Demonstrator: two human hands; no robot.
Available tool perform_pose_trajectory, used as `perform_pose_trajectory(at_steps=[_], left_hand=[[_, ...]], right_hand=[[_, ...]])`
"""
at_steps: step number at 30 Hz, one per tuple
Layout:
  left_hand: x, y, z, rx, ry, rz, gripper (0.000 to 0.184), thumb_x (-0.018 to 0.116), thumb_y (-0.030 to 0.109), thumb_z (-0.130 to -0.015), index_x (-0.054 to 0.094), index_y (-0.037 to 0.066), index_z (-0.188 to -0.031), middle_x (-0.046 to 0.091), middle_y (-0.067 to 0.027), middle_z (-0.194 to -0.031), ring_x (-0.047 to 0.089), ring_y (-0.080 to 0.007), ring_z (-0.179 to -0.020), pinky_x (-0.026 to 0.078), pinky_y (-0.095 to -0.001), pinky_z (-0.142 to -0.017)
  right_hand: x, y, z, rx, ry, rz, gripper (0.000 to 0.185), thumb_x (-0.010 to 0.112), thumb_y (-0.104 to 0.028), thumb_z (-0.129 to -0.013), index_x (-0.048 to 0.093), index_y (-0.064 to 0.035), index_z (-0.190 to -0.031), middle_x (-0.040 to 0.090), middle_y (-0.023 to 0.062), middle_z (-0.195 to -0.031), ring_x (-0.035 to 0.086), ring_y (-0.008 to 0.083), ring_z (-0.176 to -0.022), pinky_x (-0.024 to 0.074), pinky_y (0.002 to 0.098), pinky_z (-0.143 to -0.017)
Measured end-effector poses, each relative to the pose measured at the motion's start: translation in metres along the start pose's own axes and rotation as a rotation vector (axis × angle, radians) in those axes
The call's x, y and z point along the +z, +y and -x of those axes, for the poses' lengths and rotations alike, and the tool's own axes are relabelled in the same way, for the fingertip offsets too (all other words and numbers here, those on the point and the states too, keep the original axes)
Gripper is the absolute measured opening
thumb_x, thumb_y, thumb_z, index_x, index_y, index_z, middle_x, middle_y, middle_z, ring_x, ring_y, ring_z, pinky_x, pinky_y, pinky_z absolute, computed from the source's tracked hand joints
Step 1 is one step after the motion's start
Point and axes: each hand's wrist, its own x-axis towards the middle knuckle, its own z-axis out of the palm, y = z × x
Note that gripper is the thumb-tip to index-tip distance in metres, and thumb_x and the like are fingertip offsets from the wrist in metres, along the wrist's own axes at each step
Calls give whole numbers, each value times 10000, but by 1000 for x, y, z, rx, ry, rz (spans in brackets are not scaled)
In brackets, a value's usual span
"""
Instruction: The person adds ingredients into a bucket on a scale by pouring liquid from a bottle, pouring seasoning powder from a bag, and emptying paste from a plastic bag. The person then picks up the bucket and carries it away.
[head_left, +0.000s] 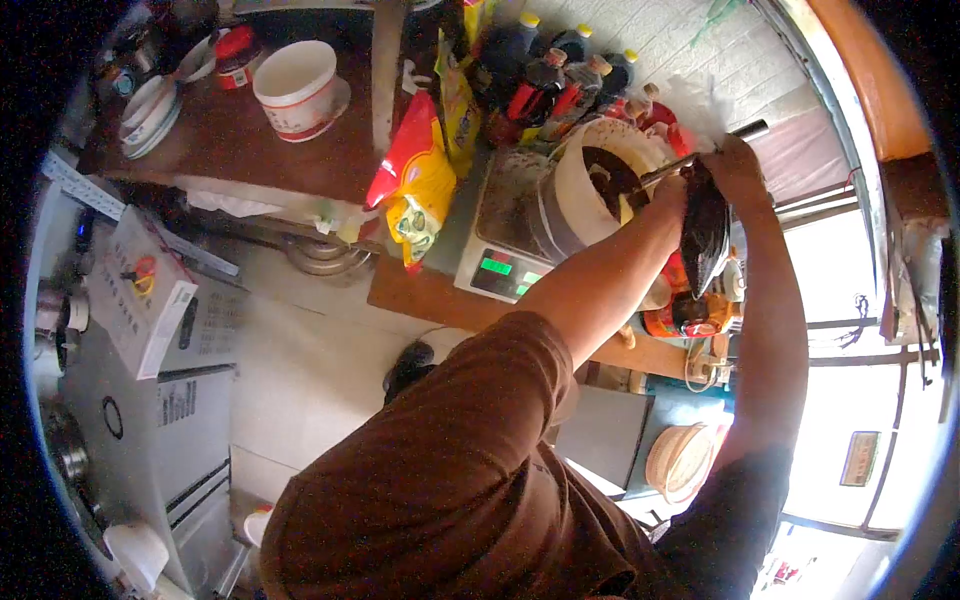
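My right hand (pixel 735 165) is closed round the metal handle (pixel 752 129) of a long utensil. Its shaft slants down to a white bucket (pixel 570 185) with dark contents; whether its far end is a ladle or a spoon is not clear. Close beside it, my left hand (pixel 682 190) is at the top of a black plastic bag (pixel 706 245), which hangs between my forearms. The fingers of that hand are mostly hidden but seem closed on the bag. The bucket stands on a digital scale (pixel 487 268) with a lit green display.
Dark sauce bottles (pixel 535 85) stand behind the bucket. Left of the scale is a red and yellow packet (pixel 418 180). A shelf holds a white tub (pixel 295 85) and a red-lidded jar (pixel 235 58). An orange-labelled bottle (pixel 690 318) and a woven basket (pixel 680 462) are nearer me.
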Motion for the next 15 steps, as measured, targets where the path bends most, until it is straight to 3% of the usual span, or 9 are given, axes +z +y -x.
perform_pose_trajectory(at_steps=[1, 4, 7, 8, 9, 10, 12, 14, 15], left_hand=[[-2, -4, 3, -3, 6, -27, 275, 453, 298, -934, 611, 72, -938, 616, -107, -853, 589, -243, -777, 475, -369, -719], [-1, -16, 22, 14, 10, -135, 279, 473, 305, -933, 610, 63, -914, 609, -111, -805, 586, -247, -735, 481, -369, -682], [40, -17, 96, 94, 112, -328, 318, 482, 335, -937, 604, 42, -917, 609, -116, -798, 589, -249, -720, 482, -372, -666], [57, -14, 129, 134, 196, -393, 355, 478, 361, -941, 600, 28, -934, 615, -118, -823, 593, -248, -733, 480, -375, -676], [62, -8, 153, 168, 209, -420, 355, 478, 361, -941, 600, 28, -934, 615, -118, -823, 593, -248, -733, 480, -375, -676], [64, -5, 173, 374, 129, -621, 379, 470, 376, -946, 594, 19, -974, 622, -122, -855, 596, -247, -740, 483, -375, -698], [77, 11, 219, 464, -30, -802, 376, 408, 346, -971, 595, 21, -1002, 612, -79, -840, 558, -183, -796, 456, -353, -744], [79, 50, 250, 524, 18, -1134, 367, 418, 342, -977, 594, 21, -1003, 621, -61, -862, 555, -161, -800, 453, -346, -748], [81, 72, 263, 512, 21, -1139, 380, 428, 358, -975, 585, 21, -1053, 634, -88, -921, 590, -191, -842, 477, -362, -778]], right_hand=[[-6, -1, 12, -3, 87, -164, 373, 605, -355, -814, 641, -20, -973, 622, 217, -1021, 597, 393, -940, 480, 441, -845], [-30, -22, 56, 255, 292, -459, 254, 629, -210, -817, 621, 13, -939, 613, 53, -774, 533, 137, -731, 437, 310, -665], [-61, -58, 117, 419, 375, -698, 240, 658, -212, -831, 634, 6, -930, 613, 42, -791, 542, 120, -708, 439, 278, -633], [-68, -79, 137, 455, 429, -1114, 274, 655, -233, -852, 644, 3, -992, 640, 48, -864, 589, 122, -772, 465, 256, -664], [-68, -86, 151, 424, 486, -1136, 312, 650, -241, -867, 639, 8, -1056, 654, 59, -922, 617, 137, -835, 484, 253, -704], [-74, -109, 164, 460, 560, -1224, 328, 646, -251, -873, 636, 15, -1064, 646, 73, -952, 602, 131, -859, 467, 246, -741], [-68, -132, 178, 437, 619, -1255, 269, 639, -194, -863, 647, 11, -1037, 636, 51, -933, 561, 118, -879, 426, 261, -824], [-69, -163, 184, 329, 609, -1138, 241, 633, -184, -870, 650, 2, -1023, 631, 43, -940, 559, 118, -883, 416, 256, -838], [-78, -189, 184, 333, 613, -1092, 212, 635, -164, -869, 652, -7, -1011, 630, 34, -933, 557, 113, -863, 420, 249, -814]])
